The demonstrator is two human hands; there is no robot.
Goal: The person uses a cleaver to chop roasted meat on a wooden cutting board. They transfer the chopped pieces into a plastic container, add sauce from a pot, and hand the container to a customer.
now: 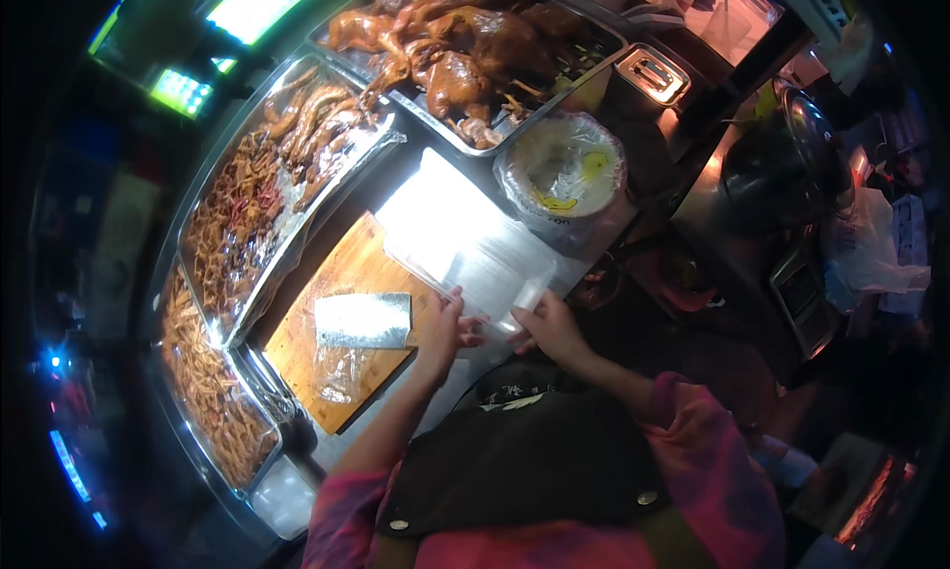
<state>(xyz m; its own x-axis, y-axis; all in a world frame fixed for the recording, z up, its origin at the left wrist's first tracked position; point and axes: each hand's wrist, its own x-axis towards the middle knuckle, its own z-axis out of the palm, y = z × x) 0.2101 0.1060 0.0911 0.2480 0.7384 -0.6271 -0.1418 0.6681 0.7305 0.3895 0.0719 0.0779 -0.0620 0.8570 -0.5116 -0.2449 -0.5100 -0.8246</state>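
A clear plastic food container [496, 276] is held low over the brightly lit metal counter [438, 198]. The fingers of my left hand [445, 331] are at its near left corner, and my right hand [551, 330] grips its near right corner, thumb on the rim. Glare hides part of the container's outline. To the left of my left hand, a cleaver blade [364, 320] lies flat on a wooden cutting board [297, 346]. Crumpled clear plastic [340, 376] rests beside the blade, on the near side; the cleaver's handle cannot be made out.
Roasted poultry [460, 57] fills a metal tray [445, 135] at the far side. Trays of cooked meat pieces [237, 220] and shredded food [215, 391] line the left. A plastic-covered round bowl [560, 168] stands beyond the container. A dark lidded pot [779, 161] is at right.
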